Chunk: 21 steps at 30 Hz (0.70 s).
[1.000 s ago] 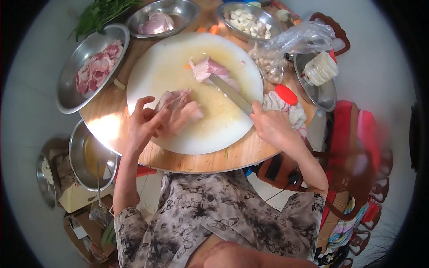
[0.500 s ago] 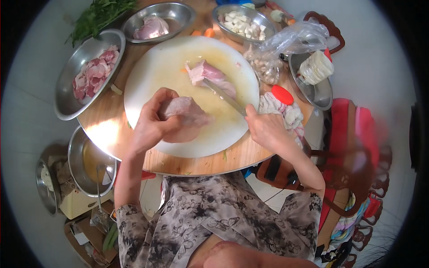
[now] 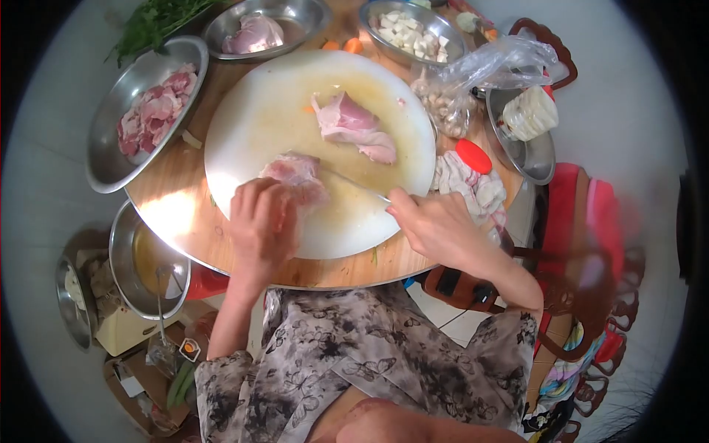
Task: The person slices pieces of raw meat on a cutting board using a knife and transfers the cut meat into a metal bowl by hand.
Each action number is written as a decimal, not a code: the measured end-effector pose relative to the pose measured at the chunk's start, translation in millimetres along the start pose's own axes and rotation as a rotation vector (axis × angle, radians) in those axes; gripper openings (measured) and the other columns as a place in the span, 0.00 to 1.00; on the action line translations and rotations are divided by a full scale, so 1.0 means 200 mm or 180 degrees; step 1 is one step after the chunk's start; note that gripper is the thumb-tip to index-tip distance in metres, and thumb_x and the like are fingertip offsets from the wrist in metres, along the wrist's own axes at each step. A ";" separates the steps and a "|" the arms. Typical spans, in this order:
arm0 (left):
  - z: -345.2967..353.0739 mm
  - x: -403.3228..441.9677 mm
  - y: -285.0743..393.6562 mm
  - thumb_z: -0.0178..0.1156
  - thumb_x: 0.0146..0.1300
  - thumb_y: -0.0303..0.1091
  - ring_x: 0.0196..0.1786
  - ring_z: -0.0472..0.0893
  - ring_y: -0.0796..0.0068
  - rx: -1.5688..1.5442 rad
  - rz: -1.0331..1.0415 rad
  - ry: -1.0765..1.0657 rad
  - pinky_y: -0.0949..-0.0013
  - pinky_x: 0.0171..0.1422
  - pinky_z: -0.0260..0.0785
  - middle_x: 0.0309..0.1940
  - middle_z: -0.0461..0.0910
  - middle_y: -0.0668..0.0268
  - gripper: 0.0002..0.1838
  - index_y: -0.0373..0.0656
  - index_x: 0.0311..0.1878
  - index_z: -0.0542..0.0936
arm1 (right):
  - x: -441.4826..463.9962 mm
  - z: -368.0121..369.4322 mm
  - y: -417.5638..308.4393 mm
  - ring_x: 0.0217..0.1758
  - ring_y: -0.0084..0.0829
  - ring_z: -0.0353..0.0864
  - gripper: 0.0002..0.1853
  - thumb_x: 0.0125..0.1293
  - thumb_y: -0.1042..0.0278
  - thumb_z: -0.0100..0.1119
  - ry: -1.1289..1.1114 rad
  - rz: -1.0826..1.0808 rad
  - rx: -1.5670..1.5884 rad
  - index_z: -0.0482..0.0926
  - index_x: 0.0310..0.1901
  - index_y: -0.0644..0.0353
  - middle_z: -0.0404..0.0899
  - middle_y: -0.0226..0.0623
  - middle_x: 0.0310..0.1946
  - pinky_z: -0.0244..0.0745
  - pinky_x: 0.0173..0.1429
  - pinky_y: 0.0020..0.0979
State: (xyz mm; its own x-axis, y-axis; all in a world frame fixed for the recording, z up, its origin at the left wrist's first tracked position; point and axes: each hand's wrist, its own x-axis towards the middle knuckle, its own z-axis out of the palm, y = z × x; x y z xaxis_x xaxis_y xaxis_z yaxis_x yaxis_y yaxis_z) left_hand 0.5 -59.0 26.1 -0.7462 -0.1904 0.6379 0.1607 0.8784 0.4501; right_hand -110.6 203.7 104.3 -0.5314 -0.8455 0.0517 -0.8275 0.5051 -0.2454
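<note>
A round white cutting board (image 3: 258, 96) lies on the wooden table. My left hand (image 3: 264, 225) bends over a piece of raw meat (image 3: 299, 174) on the board's lower left, its fingers closed on the near side of the piece. The handle of a knife (image 3: 354, 184) is in my right hand (image 3: 436, 225); the blade, seen nearly edge-on, points left with its tip by that meat. A second raw piece (image 3: 351, 127) lies alone, farther back and to the right on the board.
Around the board stand metal bowls with cut meat (image 3: 156, 111), a larger meat piece (image 3: 253, 35) and white cubes (image 3: 413, 35). To the right are a plastic bag of garlic (image 3: 447, 103), a red lid (image 3: 473, 156) and a cloth (image 3: 473, 184). Greens (image 3: 159, 26) lie back left.
The left-hand meat piece has come down flat on the board and my left hand has turned over it. The knife has moved off the far piece, toward the near one.
</note>
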 end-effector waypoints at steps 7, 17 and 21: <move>0.10 0.00 0.02 0.70 0.56 0.23 0.56 0.81 0.51 0.0362 0.0227 -0.0331 0.53 0.61 0.75 0.49 0.83 0.58 0.17 0.37 0.50 0.83 | 0.20 -0.04 0.06 0.21 0.44 0.85 0.15 0.56 0.77 0.64 -0.0352 -0.0958 -0.0506 0.72 0.45 0.65 0.78 0.40 0.16 0.71 0.22 0.43; 0.08 0.00 -0.01 0.69 0.49 0.22 0.57 0.82 0.53 0.0036 -0.0074 -0.0565 0.53 0.62 0.75 0.50 0.83 0.60 0.18 0.40 0.46 0.85 | 0.41 -0.01 0.03 0.20 0.48 0.83 0.16 0.56 0.78 0.63 -0.0551 -0.1232 -0.0053 0.69 0.44 0.66 0.76 0.43 0.15 0.70 0.23 0.47; 0.07 0.01 -0.01 0.68 0.49 0.22 0.56 0.82 0.54 -0.0060 0.0020 -0.0742 0.53 0.63 0.74 0.49 0.84 0.61 0.19 0.41 0.47 0.85 | 0.61 0.16 -0.01 0.21 0.48 0.84 0.14 0.59 0.78 0.60 -0.0412 -0.1413 0.0613 0.69 0.45 0.68 0.77 0.44 0.16 0.70 0.23 0.48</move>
State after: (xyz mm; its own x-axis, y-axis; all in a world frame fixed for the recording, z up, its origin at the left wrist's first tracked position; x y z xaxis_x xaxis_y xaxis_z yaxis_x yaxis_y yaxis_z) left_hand -10.3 -53.9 17.5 -0.8739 -0.0767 0.4801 0.1762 0.8704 0.4597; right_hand -167.9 94.9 80.7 -0.0987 -0.9924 0.0741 -0.9137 0.0609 -0.4018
